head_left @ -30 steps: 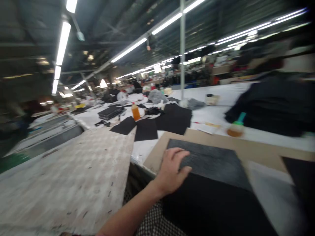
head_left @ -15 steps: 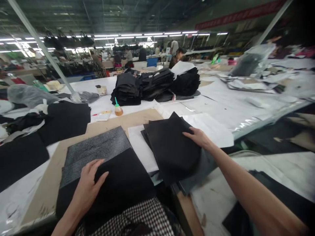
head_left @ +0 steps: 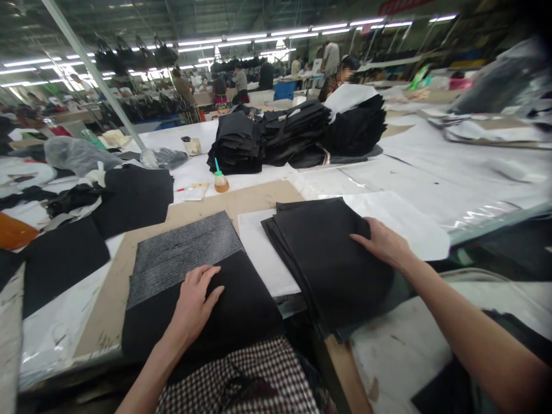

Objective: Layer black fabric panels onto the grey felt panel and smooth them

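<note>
My left hand (head_left: 198, 296) lies on a smooth black sheet (head_left: 241, 299), thumb and fingers apart. That sheet covers the near part of a grey, textured piece (head_left: 185, 247) on a tan board. To the right, my right hand (head_left: 383, 241) pinches the right edge of a black sheet (head_left: 328, 253), its thumb on top and the other fingers partly hidden at the edge. This sheet lies over a fanned stack of similar black sheets (head_left: 284, 244), which overhangs the table's near edge. Beneath the stack is white paper (head_left: 259, 247).
Thick bundles of black pieces (head_left: 293, 132) stand further back. A small bottle with amber liquid (head_left: 221, 183) sits beyond the tan board (head_left: 103, 310). More black pieces (head_left: 138, 198) lie at left, near a slanting pole (head_left: 95, 75). A person (head_left: 345, 75) is behind the bundles.
The black sheet in my right hand has turned and now lies more in line with the stack. My left hand stays on its sheet. The whole view has swung slightly left.
</note>
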The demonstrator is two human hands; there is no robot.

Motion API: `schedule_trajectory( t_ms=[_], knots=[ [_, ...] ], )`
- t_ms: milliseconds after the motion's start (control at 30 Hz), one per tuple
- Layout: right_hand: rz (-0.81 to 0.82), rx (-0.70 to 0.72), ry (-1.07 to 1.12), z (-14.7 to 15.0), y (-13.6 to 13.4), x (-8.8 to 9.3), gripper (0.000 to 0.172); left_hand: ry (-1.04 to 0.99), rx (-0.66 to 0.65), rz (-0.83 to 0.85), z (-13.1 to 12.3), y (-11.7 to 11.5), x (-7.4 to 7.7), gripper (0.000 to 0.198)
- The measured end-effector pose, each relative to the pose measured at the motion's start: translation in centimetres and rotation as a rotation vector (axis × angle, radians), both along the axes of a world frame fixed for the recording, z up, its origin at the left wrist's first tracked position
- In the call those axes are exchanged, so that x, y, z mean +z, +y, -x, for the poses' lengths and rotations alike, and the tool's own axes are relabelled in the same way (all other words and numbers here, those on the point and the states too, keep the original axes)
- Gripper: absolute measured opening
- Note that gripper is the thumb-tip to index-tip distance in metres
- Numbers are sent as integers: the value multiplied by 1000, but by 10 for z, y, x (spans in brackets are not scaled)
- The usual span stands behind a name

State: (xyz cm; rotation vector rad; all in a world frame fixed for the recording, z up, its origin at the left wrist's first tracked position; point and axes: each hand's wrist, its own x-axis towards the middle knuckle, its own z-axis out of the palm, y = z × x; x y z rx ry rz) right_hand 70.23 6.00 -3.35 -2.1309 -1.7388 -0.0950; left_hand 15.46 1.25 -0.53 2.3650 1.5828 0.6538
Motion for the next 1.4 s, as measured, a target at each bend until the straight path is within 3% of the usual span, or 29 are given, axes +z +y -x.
schedule_trajectory(
  t_ms=[100, 167, 267, 367, 467, 533, 667, 800, 933, 1133, 1267, 1400],
  knots=[
    [-164, 11, -269, 37, -10, 25, 62, 70, 22, -79, -17, 12, 0, 29],
    [-225, 85, -266, 68, -13, 40, 53, 118, 53, -129, -26, 20, -3, 25],
    [-184, 319, 19, 123, -14, 48, 36, 142, 106, -184, -33, 28, -11, 21],
    [-55, 563, 338, 183, -12, 41, 25, 111, 122, -188, -35, 33, -16, 15],
    [43, 714, 417, 240, -8, 33, 24, 59, 126, -157, -33, 37, -17, 10],
    [76, 733, 363, 271, -4, 31, 25, 41, 148, -153, -32, 38, -17, 13],
    [142, 599, 106, 314, -3, 34, 36, 113, 168, -188, -27, 37, -16, 24],
    [199, 447, 55, 333, -12, 35, 42, 189, 101, -205, -20, 31, -17, 28],
    [249, 468, 285, 331, -26, 27, 37, 236, 55, -192, -14, 17, -14, 30],
    [370, 447, 542, 315, -62, 23, 46, 256, -52, -147, -7, -21, -15, 38],
    [194, 455, 389, 316, -74, 31, 48, 165, -38, -132, -13, -30, -17, 43],
    [-12, 510, 264, 326, -70, 28, 49, -45, 55, -141, -12, -24, -5, 55]
  ],
)
